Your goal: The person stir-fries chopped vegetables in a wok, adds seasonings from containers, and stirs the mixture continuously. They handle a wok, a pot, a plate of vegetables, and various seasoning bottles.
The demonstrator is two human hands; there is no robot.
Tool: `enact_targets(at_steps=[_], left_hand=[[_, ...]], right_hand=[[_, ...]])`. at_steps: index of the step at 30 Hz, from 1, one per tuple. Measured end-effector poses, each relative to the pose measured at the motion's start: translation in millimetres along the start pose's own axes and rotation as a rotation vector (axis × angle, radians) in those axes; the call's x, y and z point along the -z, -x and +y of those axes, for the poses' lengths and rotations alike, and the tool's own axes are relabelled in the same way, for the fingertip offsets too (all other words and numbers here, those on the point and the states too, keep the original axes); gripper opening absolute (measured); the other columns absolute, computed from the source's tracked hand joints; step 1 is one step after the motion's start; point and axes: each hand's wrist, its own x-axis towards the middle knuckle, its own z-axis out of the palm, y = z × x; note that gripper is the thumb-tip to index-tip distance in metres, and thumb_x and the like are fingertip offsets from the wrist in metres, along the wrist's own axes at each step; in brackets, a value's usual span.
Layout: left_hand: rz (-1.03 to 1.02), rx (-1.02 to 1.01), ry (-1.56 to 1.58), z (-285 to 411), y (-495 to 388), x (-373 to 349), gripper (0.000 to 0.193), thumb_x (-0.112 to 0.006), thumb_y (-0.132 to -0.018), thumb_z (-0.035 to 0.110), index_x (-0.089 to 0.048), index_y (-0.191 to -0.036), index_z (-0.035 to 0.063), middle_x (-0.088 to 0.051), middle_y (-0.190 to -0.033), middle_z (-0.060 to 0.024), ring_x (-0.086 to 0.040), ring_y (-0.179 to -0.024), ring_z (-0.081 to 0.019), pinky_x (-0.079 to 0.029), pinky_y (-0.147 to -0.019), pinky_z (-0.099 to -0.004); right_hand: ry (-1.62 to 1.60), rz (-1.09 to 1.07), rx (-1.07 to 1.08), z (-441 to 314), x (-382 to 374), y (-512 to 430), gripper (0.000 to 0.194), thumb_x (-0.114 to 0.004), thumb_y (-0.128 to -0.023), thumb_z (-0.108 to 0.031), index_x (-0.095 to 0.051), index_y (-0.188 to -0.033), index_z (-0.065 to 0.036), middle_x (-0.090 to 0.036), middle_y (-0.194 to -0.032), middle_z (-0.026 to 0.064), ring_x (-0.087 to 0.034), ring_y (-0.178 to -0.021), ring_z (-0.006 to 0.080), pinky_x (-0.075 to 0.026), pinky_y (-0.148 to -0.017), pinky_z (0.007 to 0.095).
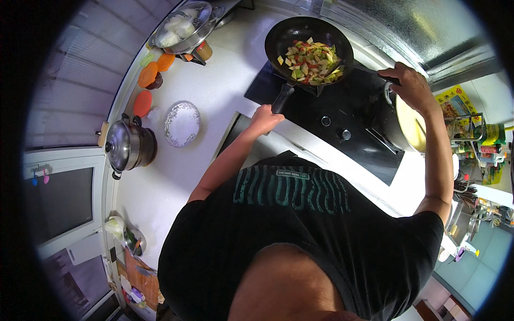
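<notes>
My left hand (266,119) is closed around the black handle of a dark wok (309,25), which sits over the left burner. Chopped green and pale vegetables with red pieces (311,62) lie in the wok. From the right, my right hand (407,86) grips the dark handle of a spatula (363,69), whose far end is among the food. Below that hand, a large pot (395,124) with yellowish contents stands on the right side of the black glass cooktop (341,114). An oval plate with a leaf-patterned rim (182,124) rests on the white counter, left of my left hand.
A lidded steel pot (130,146) stands at the left by the window. Farther back, a glass-lidded steamer (184,30) sits on a stand, near orange lids (142,103). Bowls with vegetables (134,242) are at the lower left. A rack of seasonings (478,138) is at the right.
</notes>
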Motion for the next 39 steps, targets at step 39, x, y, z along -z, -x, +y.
enact_targets(at_steps=[39], left_hand=[[0.032,0.011,-0.044,2.6,-2.6,-7.2,0.038,-0.072,-0.073,0.032,-0.066,-0.081,-0.0045,-0.071,-0.08,-0.0252,-0.073,-0.078,-0.0382,-0.057,-0.072,-0.0447]], right_hand=[[-0.265,0.221,-0.265,14.3,-167.0,-52.1,0.025,-0.055,-0.1,-0.016,-0.066,-0.118,-0.002,-0.069,-0.098,0.031,-0.066,-0.097,0.0512,-0.053,-0.086,0.0591]])
